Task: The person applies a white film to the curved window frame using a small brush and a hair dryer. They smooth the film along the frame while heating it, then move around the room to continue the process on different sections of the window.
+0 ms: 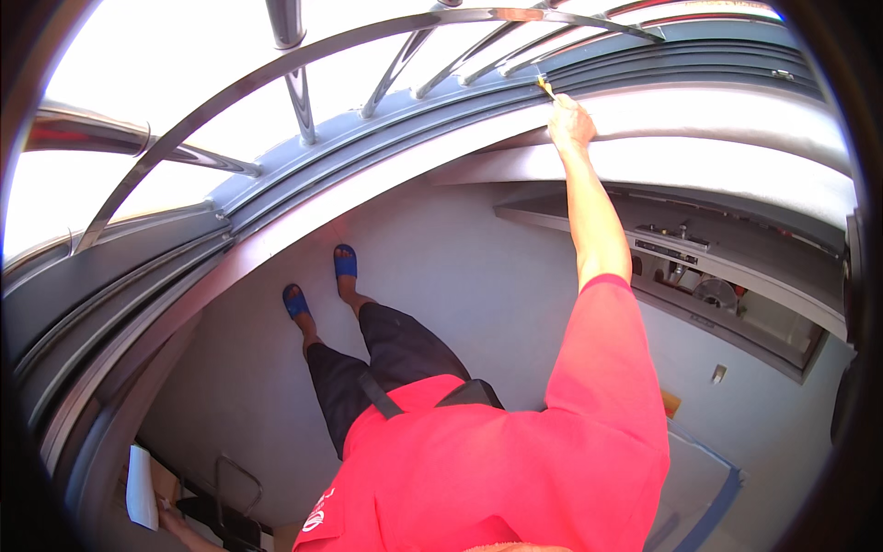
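Observation:
At the upper right, my right hand (572, 124) reaches over the pale sill (386, 148) with its fingers closed around a small thin tool with a yellowish end (544, 85), probably a brush. The tool's tip meets the dark grey grooved window track (441, 121). Low at the left, my left hand (167, 516) is partly visible at the lower end of a white, flat or rolled item (142, 488). Its exact kind is unclear, and so is how the fingers hold it.
Shiny metal bars (299, 103) and a curved rail (331, 50) stand outside the track. At right is a grey counter (745, 255) with a recessed opening holding metal fittings. A metal-framed chair (238, 483) stands at lower left. My feet in blue slippers (345, 262) are on the pale floor (428, 276).

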